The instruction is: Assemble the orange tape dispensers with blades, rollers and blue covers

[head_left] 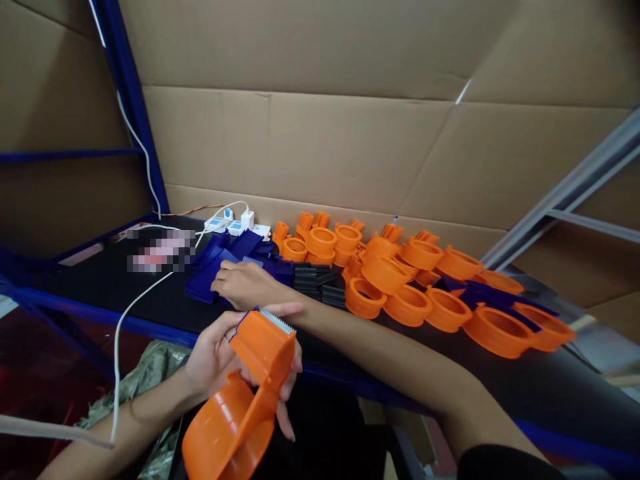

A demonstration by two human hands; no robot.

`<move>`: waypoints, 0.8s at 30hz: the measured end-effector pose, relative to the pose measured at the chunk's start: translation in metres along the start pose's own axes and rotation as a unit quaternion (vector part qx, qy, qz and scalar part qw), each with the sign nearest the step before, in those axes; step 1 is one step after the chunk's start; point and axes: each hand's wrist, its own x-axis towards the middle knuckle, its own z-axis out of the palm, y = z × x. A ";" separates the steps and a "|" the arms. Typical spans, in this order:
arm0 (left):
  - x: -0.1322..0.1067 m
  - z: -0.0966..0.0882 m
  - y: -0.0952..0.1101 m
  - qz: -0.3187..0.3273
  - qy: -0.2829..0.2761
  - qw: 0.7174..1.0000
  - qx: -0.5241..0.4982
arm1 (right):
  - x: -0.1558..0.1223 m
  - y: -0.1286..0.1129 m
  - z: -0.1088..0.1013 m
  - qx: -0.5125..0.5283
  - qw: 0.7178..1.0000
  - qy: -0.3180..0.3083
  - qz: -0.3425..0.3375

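An orange tape dispenser [265,357] with a grey toothed blade along its top end rests in my left hand [215,350]. My left fingers wrap behind its body, and the wide ring hangs down toward me. A thin dark blue edge shows beside the blade. My right arm crosses over to the left above the table. The right hand [245,283] lies on the pile of dark blue plastic pieces [205,270], its fingers bent and close together around a piece at the pile's edge. The fingertips' undersides are hidden.
Many orange dispenser bodies [407,303] stand in rows to the right, with blue pieces [490,297] lying across some. Black parts [320,280] are stacked in the middle. A white power strip [235,227] sits behind; its white cable [120,340] hangs over the table's left front edge.
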 end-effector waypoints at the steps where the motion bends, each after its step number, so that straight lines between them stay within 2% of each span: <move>1: 0.000 -0.002 -0.001 -0.005 -0.006 1.000 -0.004 | 0.001 0.000 0.001 -0.001 1.000 0.001 -0.001; 9: 0.007 -0.024 -0.009 0.007 -0.060 0.998 -0.028 | -0.002 0.007 0.005 0.046 0.998 0.052 0.007; 13: 0.011 -0.029 -0.011 0.016 -0.104 0.993 -0.054 | -0.005 0.010 0.001 0.101 0.989 0.105 0.031; 17: 0.010 -0.026 -0.010 0.033 -0.107 0.991 -0.072 | -0.012 0.022 -0.011 0.174 0.962 0.189 0.095; 19: 0.009 -0.025 -0.009 0.056 -0.082 0.993 -0.059 | -0.018 0.031 -0.019 0.251 0.923 0.251 0.150; 20: 0.008 -0.026 -0.008 0.070 -0.066 0.994 -0.047 | -0.023 0.036 -0.024 0.303 0.891 0.286 0.182; 22: 0.007 -0.026 -0.006 0.103 -0.030 0.994 -0.021 | -0.035 0.044 -0.035 0.415 0.806 0.344 0.244; 23: 0.007 -0.026 -0.005 0.119 -0.009 0.993 -0.012 | -0.043 0.046 -0.041 0.457 0.769 0.357 0.268; 24: 0.007 -0.026 -0.005 0.134 0.014 0.991 -0.009 | -0.051 0.046 -0.047 0.484 0.746 0.358 0.285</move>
